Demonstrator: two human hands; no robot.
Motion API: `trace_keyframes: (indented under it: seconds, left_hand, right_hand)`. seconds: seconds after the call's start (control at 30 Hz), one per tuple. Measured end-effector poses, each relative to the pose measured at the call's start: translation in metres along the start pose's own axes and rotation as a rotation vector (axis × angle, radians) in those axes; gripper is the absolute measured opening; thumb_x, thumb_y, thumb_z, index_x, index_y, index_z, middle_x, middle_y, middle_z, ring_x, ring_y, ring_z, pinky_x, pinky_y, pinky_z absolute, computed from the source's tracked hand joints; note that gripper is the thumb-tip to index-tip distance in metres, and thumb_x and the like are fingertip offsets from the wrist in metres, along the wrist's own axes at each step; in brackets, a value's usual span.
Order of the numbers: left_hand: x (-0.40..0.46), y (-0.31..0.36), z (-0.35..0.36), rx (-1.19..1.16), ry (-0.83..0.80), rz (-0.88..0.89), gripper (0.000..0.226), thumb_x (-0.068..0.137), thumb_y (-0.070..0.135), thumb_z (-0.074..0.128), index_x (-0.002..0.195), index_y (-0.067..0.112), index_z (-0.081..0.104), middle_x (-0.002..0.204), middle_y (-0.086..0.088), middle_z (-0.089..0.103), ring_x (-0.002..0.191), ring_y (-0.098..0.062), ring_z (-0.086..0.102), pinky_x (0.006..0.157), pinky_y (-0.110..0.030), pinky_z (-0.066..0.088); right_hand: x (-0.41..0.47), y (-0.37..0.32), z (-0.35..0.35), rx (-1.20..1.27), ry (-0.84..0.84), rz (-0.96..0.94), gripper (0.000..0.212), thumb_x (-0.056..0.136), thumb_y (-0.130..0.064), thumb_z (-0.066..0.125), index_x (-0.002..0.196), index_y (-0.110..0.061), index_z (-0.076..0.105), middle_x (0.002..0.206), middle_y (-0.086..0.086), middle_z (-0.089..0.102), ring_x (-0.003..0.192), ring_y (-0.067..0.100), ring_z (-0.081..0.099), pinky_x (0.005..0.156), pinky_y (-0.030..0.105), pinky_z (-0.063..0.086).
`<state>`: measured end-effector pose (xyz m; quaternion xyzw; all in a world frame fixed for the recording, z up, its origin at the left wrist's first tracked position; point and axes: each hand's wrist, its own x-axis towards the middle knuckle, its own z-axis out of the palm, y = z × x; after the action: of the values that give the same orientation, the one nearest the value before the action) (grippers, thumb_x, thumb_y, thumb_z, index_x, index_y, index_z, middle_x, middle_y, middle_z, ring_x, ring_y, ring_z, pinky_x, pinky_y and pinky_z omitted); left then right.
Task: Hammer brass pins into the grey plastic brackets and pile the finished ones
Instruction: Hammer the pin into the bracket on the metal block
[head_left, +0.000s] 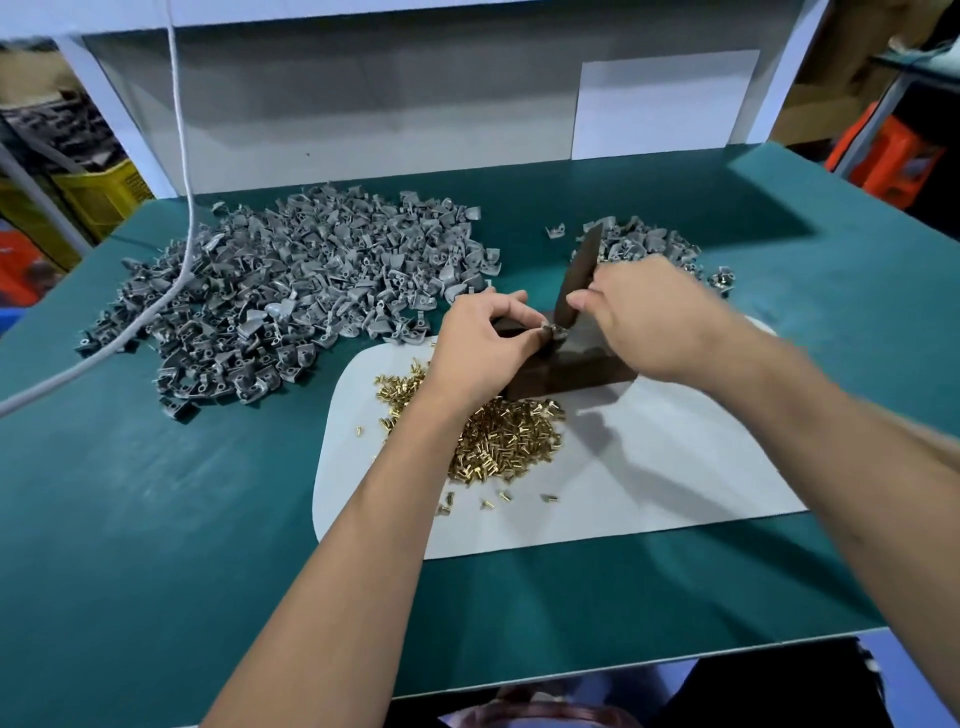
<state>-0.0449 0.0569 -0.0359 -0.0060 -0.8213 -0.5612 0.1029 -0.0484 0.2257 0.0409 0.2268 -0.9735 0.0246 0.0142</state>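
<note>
2 hands: left (480, 338) pinching 1 bracket (551, 329), right (647, 312) gripping 1 dark bar (579, 275); 2 bracket piles.

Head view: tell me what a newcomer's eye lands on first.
The big heap of grey brackets sprawls across the green table's far left. At centre, both hands meet over a dark block: the left hand pinches a bracket, the right hand grips a dark tool. Brass pins glitter on the white mat.
</note>
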Motion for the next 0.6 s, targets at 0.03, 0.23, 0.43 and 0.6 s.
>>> trace_keyframes:
  seconds: [0.03,0.23,0.43,0.6]
  left_hand:
    - [0.0,0.001,0.0,-0.001,-0.005,0.001,0.019,0.082,0.001,0.08,0.082,0.019,0.077,0.121,-0.014,0.072,0.121,0.001,0.057,0.094,-0.002,0.038]
    - [0.001,0.003,-0.001,-0.018,-0.005,-0.003,0.019,0.081,0.004,0.081,0.08,0.023,0.076,0.127,-0.014,0.07,0.13,-0.006,0.057,0.115,-0.027,0.039]
    - [-0.001,0.002,-0.001,-0.002,0.01,-0.004,0.026,0.082,0.005,0.081,0.077,0.029,0.075,0.125,-0.014,0.071,0.135,-0.008,0.052,0.121,-0.031,0.032]
    - [0.001,0.001,0.0,0.005,0.005,-0.044,0.011,0.084,0.012,0.079,0.084,0.023,0.079,0.137,-0.007,0.065,0.147,-0.01,0.038,0.124,-0.034,0.018]
  right_hand:
    - [0.0,0.003,-0.006,-0.011,0.028,0.008,0.031,0.109,-0.037,0.038,0.083,-0.022,0.049,0.094,0.012,0.063,0.091,0.039,0.059,0.076,0.042,0.049]
    - [0.006,0.006,-0.001,0.198,0.379,0.063,0.028,0.105,-0.041,0.045,0.101,-0.017,0.06,0.089,0.018,0.067,0.081,0.042,0.062,0.073,0.045,0.054]
    - [0.01,0.017,0.002,0.124,0.045,0.05,0.044,0.106,-0.041,0.044,0.067,-0.022,0.04,0.07,0.0,0.049,0.076,0.031,0.05,0.067,0.037,0.04]
    - [0.001,0.048,-0.007,0.228,0.117,0.088,0.04,0.099,-0.043,0.059,0.071,-0.015,0.055,0.072,0.005,0.06,0.078,0.034,0.056,0.068,0.04,0.048]
